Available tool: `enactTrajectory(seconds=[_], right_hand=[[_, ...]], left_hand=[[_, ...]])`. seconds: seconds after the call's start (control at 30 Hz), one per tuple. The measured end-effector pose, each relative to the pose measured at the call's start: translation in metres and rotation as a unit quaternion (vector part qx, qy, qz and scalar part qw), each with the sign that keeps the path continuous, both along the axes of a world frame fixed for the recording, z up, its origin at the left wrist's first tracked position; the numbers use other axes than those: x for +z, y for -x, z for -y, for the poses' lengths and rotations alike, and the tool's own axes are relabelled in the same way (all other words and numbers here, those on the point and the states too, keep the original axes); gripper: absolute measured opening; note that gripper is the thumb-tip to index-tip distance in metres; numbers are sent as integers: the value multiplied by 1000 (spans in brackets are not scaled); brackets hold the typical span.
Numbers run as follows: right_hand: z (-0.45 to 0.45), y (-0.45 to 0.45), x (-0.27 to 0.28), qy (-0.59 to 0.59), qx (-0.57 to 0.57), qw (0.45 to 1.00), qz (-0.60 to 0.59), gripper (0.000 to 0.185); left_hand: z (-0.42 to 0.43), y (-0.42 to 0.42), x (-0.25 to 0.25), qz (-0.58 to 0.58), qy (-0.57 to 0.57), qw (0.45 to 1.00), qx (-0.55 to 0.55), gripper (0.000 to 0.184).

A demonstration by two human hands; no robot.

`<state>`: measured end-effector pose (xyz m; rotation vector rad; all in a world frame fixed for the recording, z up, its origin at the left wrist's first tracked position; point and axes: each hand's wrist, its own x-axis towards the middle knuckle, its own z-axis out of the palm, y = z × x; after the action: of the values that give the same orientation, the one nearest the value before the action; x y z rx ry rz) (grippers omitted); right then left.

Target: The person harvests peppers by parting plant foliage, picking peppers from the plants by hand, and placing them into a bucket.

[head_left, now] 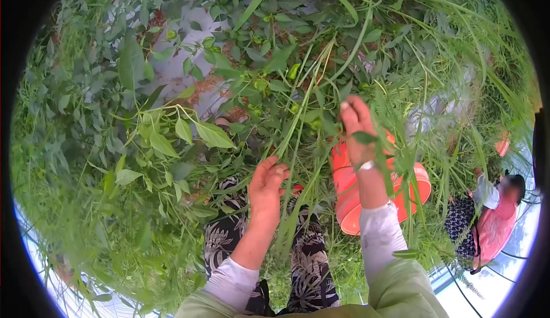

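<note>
My left hand is in the lower middle, palm partly turned up, its fingers curled in beside long grass stalks. A small red bit shows just right of its fingertips; whether the hand holds it I cannot tell. Farther forward and to the right is my right hand, thumb and fingers drawn together among the leaves. A leaf crosses in front of it and hides part of the grip. Beneath that forearm are red buckets, tilted in the grass. Pepper plants with green peppers stand ahead of both hands.
Pale ground sheeting shows between the plants. Leafy stems spread at the left, and tall grass blades hang over the right. A person in pink is at the far right, near another small red container.
</note>
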<state>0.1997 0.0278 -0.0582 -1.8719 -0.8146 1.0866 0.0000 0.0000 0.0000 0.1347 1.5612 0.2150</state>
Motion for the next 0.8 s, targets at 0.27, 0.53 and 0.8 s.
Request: enactTrajectory(seconds=[0.27, 0.53, 0.8], right_hand=[[153, 23, -195, 217, 193, 938, 189, 35], [81, 118, -81, 320, 208, 898, 220, 32], [54, 65, -58, 114, 126, 938, 301, 43]], left_hand=[[0, 12, -10, 7, -17, 998, 56, 29], [0, 11, -14, -14, -47, 996, 80, 42], [-2, 18, -15, -29, -56, 997, 52, 50]])
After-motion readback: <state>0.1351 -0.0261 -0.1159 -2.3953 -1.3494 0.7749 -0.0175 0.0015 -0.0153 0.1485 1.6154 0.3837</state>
